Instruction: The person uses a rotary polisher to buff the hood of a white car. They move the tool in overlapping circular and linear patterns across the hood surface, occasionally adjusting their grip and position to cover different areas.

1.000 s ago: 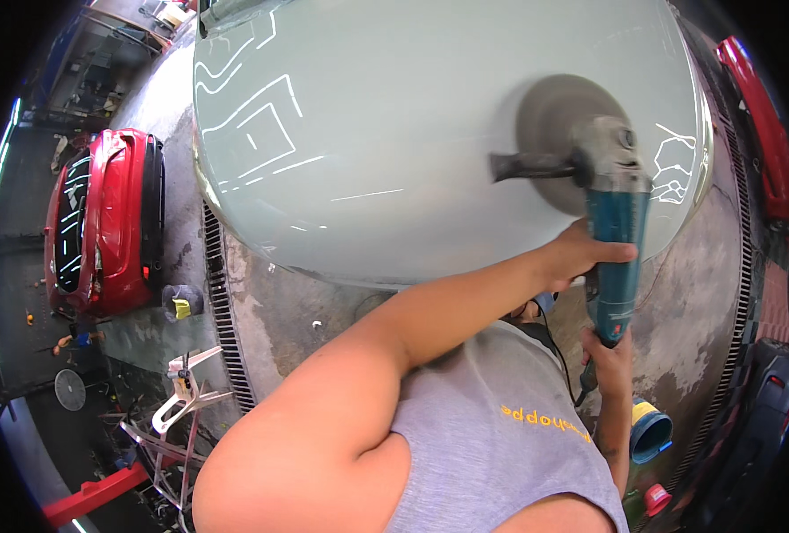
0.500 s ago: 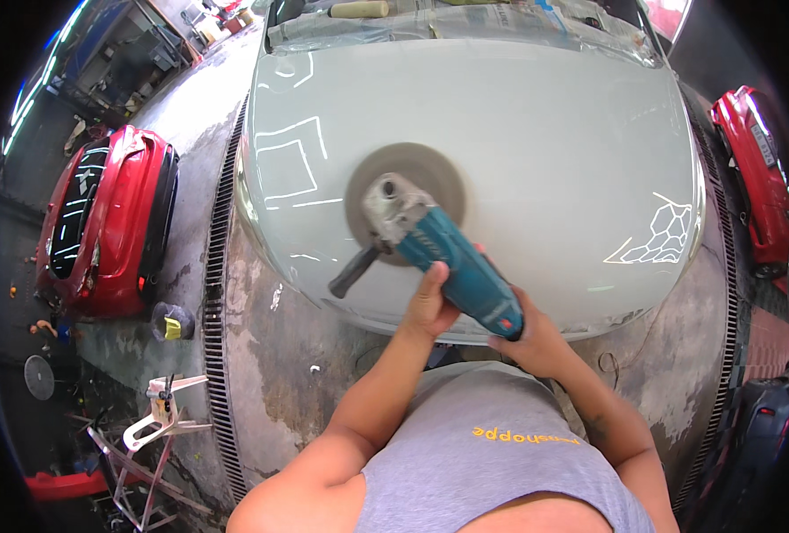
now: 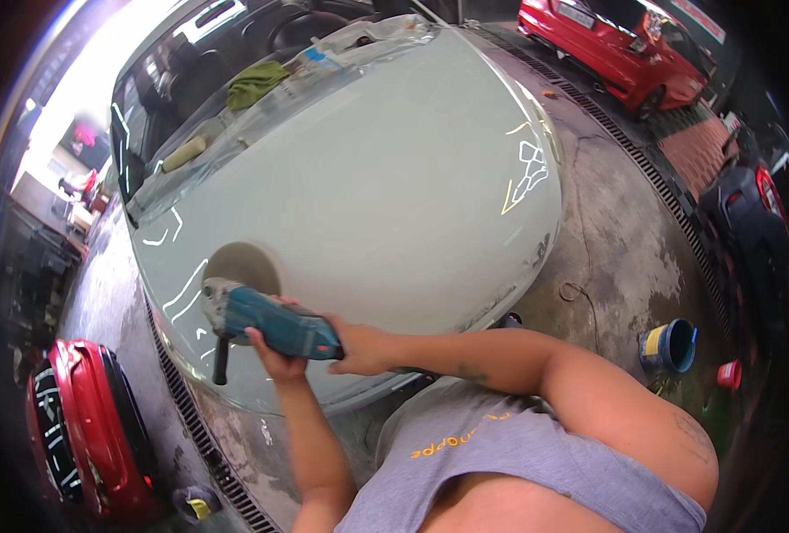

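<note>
Both my hands hold a teal and grey rotary polisher (image 3: 274,322) over the pale grey car hood (image 3: 368,213). Its round, dark grey pad (image 3: 257,259) lies against the paint near the hood's left side; how firmly it presses I cannot tell. My left hand (image 3: 279,360) cups the middle of the body from below, thumb along its side. My right hand (image 3: 354,346) wraps the rear end, with its fingers partly hidden. The black side handle (image 3: 221,360) sticks out with no hand on it.
Plastic sheeting (image 3: 350,62) at the windshield base bears a green cloth (image 3: 257,83) and a beige roll (image 3: 184,154). Red cars stand at far right (image 3: 581,44) and lower left (image 3: 97,426). At right are a dark car (image 3: 754,209), a blue bucket (image 3: 670,345) and a floor drain (image 3: 625,133).
My view has turned and tilted to the right. The polisher has shifted left over the hood, and its body lies more level in the picture. Both hands have kept their grip.
</note>
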Tool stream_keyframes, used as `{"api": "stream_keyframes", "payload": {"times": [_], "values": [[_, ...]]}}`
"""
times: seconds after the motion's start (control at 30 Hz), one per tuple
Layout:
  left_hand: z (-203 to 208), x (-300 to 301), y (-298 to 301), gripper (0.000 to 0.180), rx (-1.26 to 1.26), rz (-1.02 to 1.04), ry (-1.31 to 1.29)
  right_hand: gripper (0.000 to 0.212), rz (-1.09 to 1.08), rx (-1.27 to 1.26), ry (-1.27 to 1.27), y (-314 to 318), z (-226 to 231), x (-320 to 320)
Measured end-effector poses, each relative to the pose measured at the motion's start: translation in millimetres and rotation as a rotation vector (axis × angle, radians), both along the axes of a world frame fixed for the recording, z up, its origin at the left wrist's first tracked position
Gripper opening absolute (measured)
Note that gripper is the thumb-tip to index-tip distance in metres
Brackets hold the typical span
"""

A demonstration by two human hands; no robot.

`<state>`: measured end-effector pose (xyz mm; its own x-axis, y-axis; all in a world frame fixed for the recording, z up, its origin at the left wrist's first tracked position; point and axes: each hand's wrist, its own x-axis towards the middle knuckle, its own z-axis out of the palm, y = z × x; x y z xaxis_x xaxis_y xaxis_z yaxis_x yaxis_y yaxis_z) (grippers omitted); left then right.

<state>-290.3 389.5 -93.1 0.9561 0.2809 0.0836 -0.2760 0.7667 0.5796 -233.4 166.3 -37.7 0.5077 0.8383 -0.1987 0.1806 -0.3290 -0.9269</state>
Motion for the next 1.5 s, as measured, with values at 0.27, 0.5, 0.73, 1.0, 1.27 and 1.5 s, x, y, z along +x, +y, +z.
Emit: {"api": "stream_keyframes", "payload": {"times": [0.27, 0.5, 0.73, 1.0, 1.27, 1.5], "values": [[-14, 91, -247, 0.067, -0.059, -0.537, 0.229, 0.087, -0.543, -0.068, 0.045, -262, -39, 3], [-17, 167, -419, 0.060, 0.148, -0.732, 0.297, 0.077, -0.831, 0.112, 0.364, -403, -82, 24], [-32, 237, -548, 0.061, 0.194, -0.623, 0.378, 0.073, -0.717, 0.173, 0.559, -542, -80, 105], [-55, 195, -581, 0.081, 0.067, -0.475, 0.429, 0.083, -0.429, 0.181, 0.492, -611, -110, 128], [-56, 201, -593, 0.082, 0.108, -0.339, 0.453, 0.091, -0.306, 0.142, 0.259, -615, -167, 151], [-42, 264, -653, 0.064, 0.300, -0.297, 0.549, 0.083, -0.486, 0.168, 0.228, -638, -185, 191]]}}
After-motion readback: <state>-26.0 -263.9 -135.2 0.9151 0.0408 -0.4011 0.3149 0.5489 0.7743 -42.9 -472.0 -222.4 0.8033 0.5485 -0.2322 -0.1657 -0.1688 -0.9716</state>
